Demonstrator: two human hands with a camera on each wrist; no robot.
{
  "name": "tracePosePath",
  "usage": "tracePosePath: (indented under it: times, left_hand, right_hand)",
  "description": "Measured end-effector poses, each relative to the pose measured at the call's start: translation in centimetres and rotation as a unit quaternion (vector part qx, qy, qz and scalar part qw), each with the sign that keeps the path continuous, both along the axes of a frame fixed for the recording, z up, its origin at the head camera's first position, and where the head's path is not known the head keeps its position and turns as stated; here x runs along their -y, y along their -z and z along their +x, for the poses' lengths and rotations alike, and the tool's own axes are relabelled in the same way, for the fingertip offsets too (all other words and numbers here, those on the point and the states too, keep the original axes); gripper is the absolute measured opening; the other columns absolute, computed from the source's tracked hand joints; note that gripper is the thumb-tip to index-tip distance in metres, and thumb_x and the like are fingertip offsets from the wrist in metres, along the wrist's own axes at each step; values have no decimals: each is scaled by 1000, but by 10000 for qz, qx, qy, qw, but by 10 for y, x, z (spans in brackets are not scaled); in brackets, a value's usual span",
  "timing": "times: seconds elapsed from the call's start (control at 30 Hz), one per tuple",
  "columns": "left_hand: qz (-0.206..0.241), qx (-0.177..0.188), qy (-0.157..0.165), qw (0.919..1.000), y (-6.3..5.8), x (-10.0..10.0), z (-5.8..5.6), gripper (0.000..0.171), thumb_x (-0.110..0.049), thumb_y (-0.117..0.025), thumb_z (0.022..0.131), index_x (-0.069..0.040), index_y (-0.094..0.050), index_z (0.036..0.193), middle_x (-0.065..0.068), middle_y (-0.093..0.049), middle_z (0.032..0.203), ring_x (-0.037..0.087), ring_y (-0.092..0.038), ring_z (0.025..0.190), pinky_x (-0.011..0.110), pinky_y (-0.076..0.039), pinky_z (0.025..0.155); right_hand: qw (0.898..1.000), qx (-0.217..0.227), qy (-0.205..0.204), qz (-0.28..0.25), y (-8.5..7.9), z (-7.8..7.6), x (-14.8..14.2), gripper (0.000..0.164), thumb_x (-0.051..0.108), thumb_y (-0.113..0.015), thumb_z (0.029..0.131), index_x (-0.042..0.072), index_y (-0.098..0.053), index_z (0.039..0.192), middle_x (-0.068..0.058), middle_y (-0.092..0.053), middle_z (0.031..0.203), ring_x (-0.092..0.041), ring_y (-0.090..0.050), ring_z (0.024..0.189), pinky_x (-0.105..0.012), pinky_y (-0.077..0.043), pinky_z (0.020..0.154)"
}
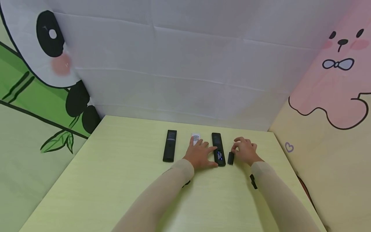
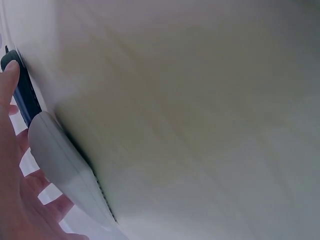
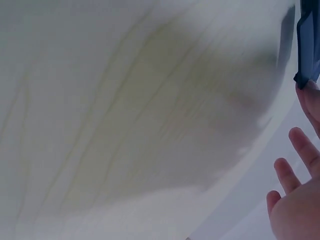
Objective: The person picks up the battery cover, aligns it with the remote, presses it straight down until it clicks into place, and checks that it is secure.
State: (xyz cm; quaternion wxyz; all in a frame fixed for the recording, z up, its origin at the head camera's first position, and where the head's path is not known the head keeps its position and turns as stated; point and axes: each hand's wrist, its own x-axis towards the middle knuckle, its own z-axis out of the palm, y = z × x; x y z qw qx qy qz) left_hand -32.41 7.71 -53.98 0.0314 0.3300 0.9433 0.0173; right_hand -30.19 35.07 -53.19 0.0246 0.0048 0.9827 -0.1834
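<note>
A black remote control (image 1: 219,145) lies on the table, its battery compartment uncovered and blue batteries (image 1: 220,155) showing in it. My left hand (image 1: 200,155) is spread beside this remote, thumb and index finger touching its left edge. The left wrist view shows the thumb against the end of a dark remote (image 2: 27,97). To the right, my right hand (image 1: 245,151) pinches a small black battery cover (image 1: 230,158) between thumb and fingertips. That cover (image 3: 307,47) appears tilted up in the right wrist view, with the other fingers held apart from it.
Another black remote control (image 1: 169,146) lies to the left of my left hand. A white printed packet (image 1: 195,137) is just beyond the left fingertips and partly covered by them. A pale wall (image 1: 185,80) rises behind the table (image 1: 116,180), with printed side walls.
</note>
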Motion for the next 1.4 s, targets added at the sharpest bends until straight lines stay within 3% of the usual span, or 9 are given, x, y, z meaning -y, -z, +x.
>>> tracePosePath:
  times: [0.77,1.4]
  left_hand:
    - [-71,-62,35,9999,-3,0,-2,89,-95,-60,102,-52,-47,179,-1,-61,180,33,-47,178,78,-19,148]
    - [-79,-32,24,10000,1,-1,-3,90,-95,-59,102,-52,-46,180,-1,-61,180,34,-47,178,78,-19,148]
  right_hand:
    - [9963,-717,-411,-242,-18,-2,23,18,19,-77,114,12,-87,101,-24,-58,170,-64,-44,161,-84,-28,123]
    - [9948,-800,-603,-208,-21,-4,36,18,23,-79,115,14,-89,103,-20,-59,171,-58,-47,161,-79,-32,121]
